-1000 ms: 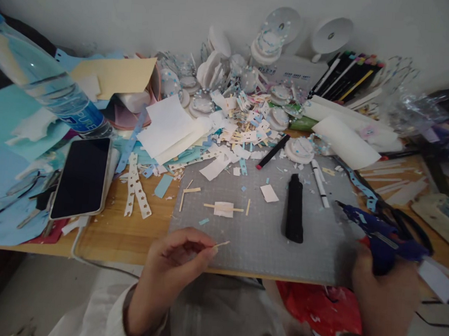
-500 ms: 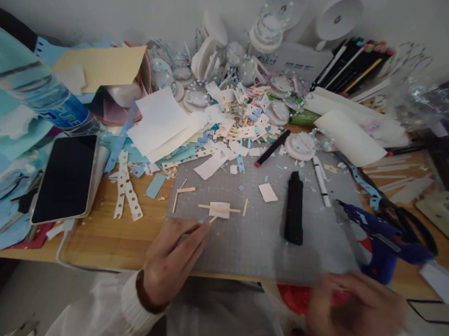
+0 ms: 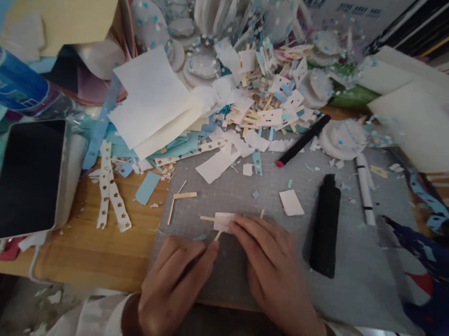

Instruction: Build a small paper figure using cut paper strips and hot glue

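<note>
Pinching strip (image 3: 218, 235), seemingly paper: left hand (image 3: 168, 287)

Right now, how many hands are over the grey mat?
2: the left hand, pinching a thin strip, and the right hand, at the white card's right end.

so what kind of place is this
Probably a craft desk, though whether at home or in a workshop I can't tell: there's a gray cutting mat, a heap of paper scraps and a glue gun.

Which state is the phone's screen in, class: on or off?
Apparently off: the phone's screen is dark all over, with nothing lit.
</note>
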Demonstrator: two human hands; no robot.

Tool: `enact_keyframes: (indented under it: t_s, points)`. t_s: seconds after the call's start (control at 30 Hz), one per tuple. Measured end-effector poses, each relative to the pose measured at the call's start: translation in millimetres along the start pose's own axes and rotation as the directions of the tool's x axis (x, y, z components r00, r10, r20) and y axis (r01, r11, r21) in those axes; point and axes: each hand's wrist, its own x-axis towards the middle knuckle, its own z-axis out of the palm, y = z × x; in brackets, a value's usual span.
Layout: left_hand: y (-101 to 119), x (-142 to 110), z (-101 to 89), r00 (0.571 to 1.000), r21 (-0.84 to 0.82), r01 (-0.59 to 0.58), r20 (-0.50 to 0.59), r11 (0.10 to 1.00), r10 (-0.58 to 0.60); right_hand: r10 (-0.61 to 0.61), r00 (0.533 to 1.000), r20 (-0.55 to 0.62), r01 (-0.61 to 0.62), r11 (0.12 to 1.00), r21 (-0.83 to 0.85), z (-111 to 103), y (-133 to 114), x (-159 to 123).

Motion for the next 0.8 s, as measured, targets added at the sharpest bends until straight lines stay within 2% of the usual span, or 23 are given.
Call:
enact_keyframes:
  t_s: [0.2,0.4,0.53,0.67,0.8]
  points:
    - [-1,2,-4.8,0.996,-0.003,0.017,0.090,1.000,-0.017,0.039,0.998,0.040,-0.041,0.997,0.059,-1,-2,2]
    - [1,10,-5.5,0.990,0.013,0.096,0.101,0.995,-0.097,0.069,0.996,0.058,-0.074,0.993,0.093,-1,-2,3]
    - [0,12,-3.3,0.983,-0.049,0.141,0.128,0.989,-0.134,0.070,0.996,0.053,-0.075,0.993,0.092,-1,-2,4]
    - [0,11,-2.3,0.979,-0.098,0.148,0.158,0.984,-0.132,0.074,0.996,0.057,-0.078,0.993,0.085,-2,-3,4]
    - [1,12,-2.2,0.975,-0.072,0.148,0.179,0.986,-0.133,0.080,0.994,0.069,-0.087,0.992,0.096,-2,-3,4]
